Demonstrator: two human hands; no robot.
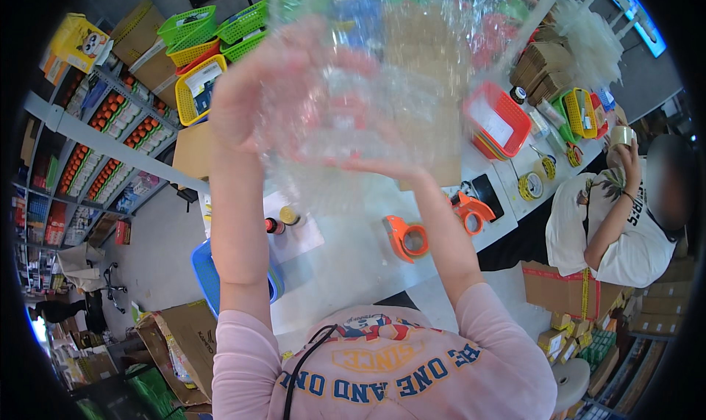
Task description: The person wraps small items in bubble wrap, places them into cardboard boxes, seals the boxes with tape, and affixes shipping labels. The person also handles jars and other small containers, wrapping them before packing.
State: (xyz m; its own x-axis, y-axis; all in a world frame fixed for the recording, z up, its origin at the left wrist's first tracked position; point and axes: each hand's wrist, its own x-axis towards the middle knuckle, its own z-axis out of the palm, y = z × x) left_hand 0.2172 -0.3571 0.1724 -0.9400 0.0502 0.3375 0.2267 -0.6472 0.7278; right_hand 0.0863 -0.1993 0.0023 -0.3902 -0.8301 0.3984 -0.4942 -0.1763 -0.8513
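Raised over the table is a crumpled sheet of clear bubble wrap (pixel 412 60), glossy and blurred, filling the upper middle. My left hand (pixel 246 97) grips its left side, fingers curled into the plastic. Lower and to the right, my right hand (pixel 375 163) closes on the wrap's lower part; its fingers show only partly through the film. Below the wrap, on a white paper sheet (pixel 305 236), are a small dark bottle with a red band (pixel 273 226) and a short gold-topped jar (pixel 289 216). Two orange tape dispensers (pixel 406 239) lie beside my right forearm.
A blue basket (pixel 208 277) stands at the table's left edge. Stacked red baskets (pixel 507 119) sit at the right, near tape rolls (pixel 531 186). Green and yellow baskets (pixel 195 89) line the far left. At the right a co-worker (pixel 610 221) holds a tape roll (pixel 622 135).
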